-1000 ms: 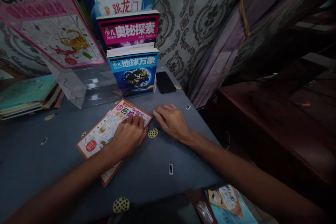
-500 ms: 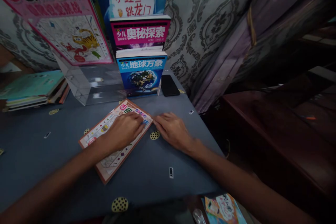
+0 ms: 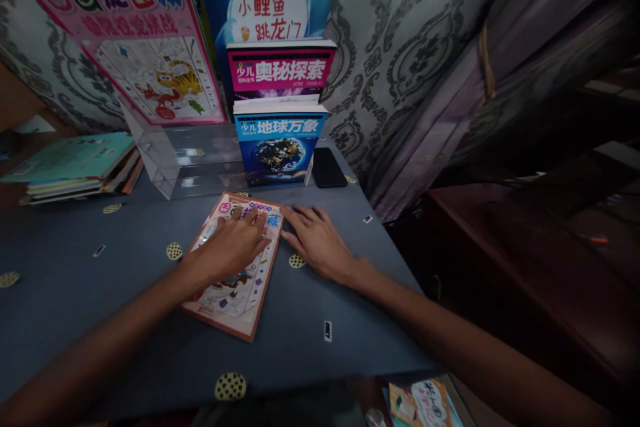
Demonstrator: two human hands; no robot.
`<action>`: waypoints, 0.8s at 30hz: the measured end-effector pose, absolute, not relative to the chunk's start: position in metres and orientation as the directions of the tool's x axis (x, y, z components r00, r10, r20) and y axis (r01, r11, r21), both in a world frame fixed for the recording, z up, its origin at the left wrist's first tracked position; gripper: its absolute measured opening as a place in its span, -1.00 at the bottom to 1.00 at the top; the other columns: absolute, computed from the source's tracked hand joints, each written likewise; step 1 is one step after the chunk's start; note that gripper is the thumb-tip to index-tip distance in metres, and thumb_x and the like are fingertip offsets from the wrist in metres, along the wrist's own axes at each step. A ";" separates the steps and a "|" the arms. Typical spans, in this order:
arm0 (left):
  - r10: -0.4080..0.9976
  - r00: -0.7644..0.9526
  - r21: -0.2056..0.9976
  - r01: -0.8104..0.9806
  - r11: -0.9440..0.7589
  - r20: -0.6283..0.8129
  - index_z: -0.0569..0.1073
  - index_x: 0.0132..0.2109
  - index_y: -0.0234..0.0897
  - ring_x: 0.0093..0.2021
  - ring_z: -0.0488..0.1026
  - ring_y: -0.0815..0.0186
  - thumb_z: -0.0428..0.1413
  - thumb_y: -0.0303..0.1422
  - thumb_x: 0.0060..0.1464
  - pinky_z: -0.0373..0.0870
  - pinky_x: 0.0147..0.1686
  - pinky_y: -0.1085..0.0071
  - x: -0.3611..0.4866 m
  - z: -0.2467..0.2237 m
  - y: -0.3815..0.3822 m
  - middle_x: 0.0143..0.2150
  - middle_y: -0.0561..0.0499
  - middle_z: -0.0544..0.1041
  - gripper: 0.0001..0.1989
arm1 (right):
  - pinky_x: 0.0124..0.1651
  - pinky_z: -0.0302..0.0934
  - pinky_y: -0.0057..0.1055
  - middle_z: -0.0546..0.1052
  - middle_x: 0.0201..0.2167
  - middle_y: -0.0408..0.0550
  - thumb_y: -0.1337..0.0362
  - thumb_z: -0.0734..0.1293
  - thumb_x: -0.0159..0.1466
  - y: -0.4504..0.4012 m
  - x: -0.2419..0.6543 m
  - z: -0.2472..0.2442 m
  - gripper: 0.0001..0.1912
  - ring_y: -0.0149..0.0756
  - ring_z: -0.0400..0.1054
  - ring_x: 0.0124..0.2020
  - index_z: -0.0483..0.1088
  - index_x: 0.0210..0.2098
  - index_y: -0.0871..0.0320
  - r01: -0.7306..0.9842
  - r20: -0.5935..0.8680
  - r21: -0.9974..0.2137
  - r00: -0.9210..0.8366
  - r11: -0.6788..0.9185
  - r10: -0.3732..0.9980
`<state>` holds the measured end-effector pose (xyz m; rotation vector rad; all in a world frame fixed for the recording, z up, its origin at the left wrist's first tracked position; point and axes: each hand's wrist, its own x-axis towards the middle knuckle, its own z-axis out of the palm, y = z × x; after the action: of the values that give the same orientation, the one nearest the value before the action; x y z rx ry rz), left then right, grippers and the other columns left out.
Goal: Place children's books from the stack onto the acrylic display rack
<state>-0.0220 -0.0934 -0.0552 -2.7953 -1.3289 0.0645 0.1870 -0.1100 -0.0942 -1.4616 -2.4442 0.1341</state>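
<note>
Fingers (image 3: 250, 215) of the left hand (image 3: 234, 243), in the head view, are being spread slightly apart over the cover of the flat book (image 3: 250, 290), its long axis being pointed near to far, leaning right at the far end. Beside its far right corner, the right hand (image 3: 320, 243) is being held, fingers parted; whether contact is being made cannot be told. Beyond, the far side is being blocked by a standing blue book (image 3: 280, 150) and a clear stand (image 3: 200, 155), with a phone (image 3: 329, 168) being seen to their right.

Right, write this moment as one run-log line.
left hand: on orange-bordered book | right hand: beside book's upper right corner | black phone: right of blue book
</note>
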 end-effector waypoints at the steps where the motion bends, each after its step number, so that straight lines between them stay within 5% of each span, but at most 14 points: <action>1: 0.785 0.619 -0.068 0.782 -0.620 -0.026 0.37 0.22 -0.39 0.25 0.36 -0.10 -0.06 -0.28 0.37 0.42 0.08 0.05 -0.022 -0.055 -0.092 0.24 -0.33 0.44 -0.60 | 0.32 0.06 0.16 0.43 0.27 0.19 0.16 0.14 0.49 -0.103 0.187 -0.094 -0.52 0.03 0.21 0.35 0.20 0.34 0.19 0.846 0.191 -0.236 -0.442 0.478 0.876; 24: 0.879 0.474 -0.188 0.859 -0.476 -0.058 0.38 0.20 -0.34 0.12 0.46 -0.12 -0.06 -0.27 0.38 0.49 -0.09 0.10 -0.015 -0.048 -0.081 0.21 -0.29 0.47 -0.63 | 0.20 0.10 0.01 0.48 0.24 0.08 0.25 0.09 0.52 -0.039 0.171 -0.096 -0.60 0.00 0.29 0.22 0.33 0.25 0.18 0.823 0.206 -0.166 -0.509 0.543 0.836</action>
<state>-0.0148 -0.0810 -0.0478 -2.5809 -1.5303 0.2213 0.1709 -0.0387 -0.0964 -1.3867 -2.5209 0.0680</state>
